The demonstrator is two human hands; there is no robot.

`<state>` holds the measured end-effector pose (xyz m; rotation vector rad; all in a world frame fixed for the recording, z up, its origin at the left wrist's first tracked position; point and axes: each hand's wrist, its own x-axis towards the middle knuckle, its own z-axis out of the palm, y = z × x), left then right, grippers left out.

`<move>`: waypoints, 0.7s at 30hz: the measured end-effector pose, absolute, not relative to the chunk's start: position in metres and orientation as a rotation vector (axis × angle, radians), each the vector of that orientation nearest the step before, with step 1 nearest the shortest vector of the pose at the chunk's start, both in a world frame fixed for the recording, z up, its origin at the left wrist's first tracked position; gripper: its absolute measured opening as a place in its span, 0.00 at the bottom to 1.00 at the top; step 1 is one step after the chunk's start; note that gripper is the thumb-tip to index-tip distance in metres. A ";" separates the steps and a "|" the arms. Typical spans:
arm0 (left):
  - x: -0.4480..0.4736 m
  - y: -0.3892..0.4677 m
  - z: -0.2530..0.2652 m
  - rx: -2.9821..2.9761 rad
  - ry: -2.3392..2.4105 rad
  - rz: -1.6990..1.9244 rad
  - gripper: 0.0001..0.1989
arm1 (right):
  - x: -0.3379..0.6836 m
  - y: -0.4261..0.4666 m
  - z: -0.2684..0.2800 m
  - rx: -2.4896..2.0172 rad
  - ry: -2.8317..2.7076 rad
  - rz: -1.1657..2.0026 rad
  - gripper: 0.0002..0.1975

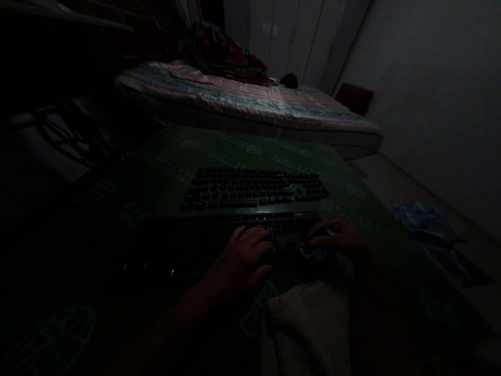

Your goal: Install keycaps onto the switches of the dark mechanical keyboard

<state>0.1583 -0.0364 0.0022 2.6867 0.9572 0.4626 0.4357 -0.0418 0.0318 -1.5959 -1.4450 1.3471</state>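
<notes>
The scene is very dark. A black keyboard body (219, 237) lies across the green-covered table (164, 172). My left hand (250, 250) rests on it right of its middle, palm down with the fingers stretched out. Over the keyboard's right end, my right hand (338, 237) has its fingers pinched together; a small greyish thing shows at them, too dim to name. Just below those fingertips is a bluish patch (313, 253) whose kind I cannot tell. Beyond the keyboard body, loose black keycaps (242, 185) are laid out in keyboard-like rows on the table cover.
A light brown cloth (309, 324) lies at the near edge, between my arms. Behind the table stands a bed (242, 102) with a red patterned blanket (230, 57) on it. Bluish fabric (426, 224) lies on the floor at right, near a pale wall (438, 94).
</notes>
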 end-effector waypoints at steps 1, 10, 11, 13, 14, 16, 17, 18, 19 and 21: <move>0.158 -0.036 0.001 2.685 0.961 0.460 0.16 | 0.437 -0.041 0.030 -1.595 -1.427 1.332 0.15; 0.157 -0.036 0.000 2.709 0.966 0.453 0.17 | 0.416 -0.025 0.020 -1.625 -1.237 0.877 0.16; 0.157 -0.036 0.001 2.710 0.968 0.446 0.17 | 0.413 -0.024 0.020 -1.617 -1.244 0.866 0.16; 0.157 -0.036 0.002 2.708 0.967 0.443 0.17 | 0.411 -0.024 0.020 -1.604 -1.260 0.862 0.15; 0.157 -0.036 0.002 2.708 0.965 0.447 0.16 | 0.412 -0.025 0.020 -1.603 -1.272 0.871 0.15; 0.157 -0.036 0.002 2.707 0.965 0.449 0.16 | 0.417 -0.027 0.020 -1.601 -1.312 0.912 0.14; 0.157 -0.036 0.002 2.706 0.965 0.446 0.17 | 0.420 -0.028 0.020 -1.597 -1.329 0.939 0.14; 0.157 -0.036 0.002 2.705 0.967 0.446 0.17 | 0.423 -0.030 0.021 -1.594 -1.348 0.977 0.14; 0.157 -0.036 0.002 2.705 0.968 0.446 0.17 | 0.426 -0.032 0.022 -1.593 -1.366 1.027 0.14; 0.157 -0.036 0.003 2.707 0.967 0.449 0.17 | 0.431 -0.034 0.025 -1.599 -1.392 1.129 0.14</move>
